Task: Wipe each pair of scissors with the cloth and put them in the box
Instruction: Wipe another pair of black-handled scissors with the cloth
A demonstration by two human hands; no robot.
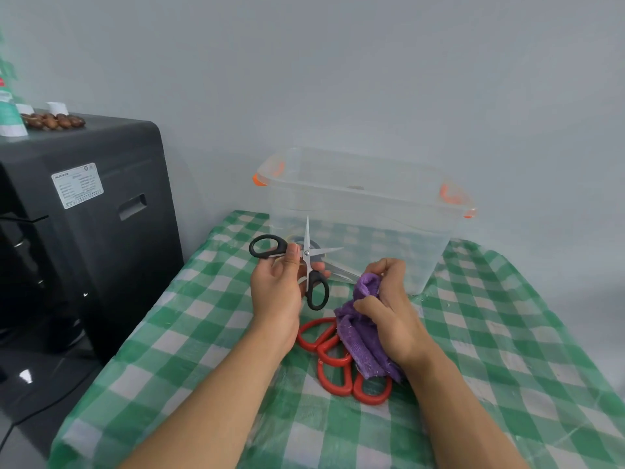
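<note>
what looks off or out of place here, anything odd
Only the black-handled scissors: the left hand holds them with blades spread wide open, one tip up, one toward the clear box. The red-handled scissors lie heaped under the purple cloth.

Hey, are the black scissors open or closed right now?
Open. The black-handled scissors in the left hand have blades spread wide, one pointing up, one pointing right, with the handle loops apart.
</note>
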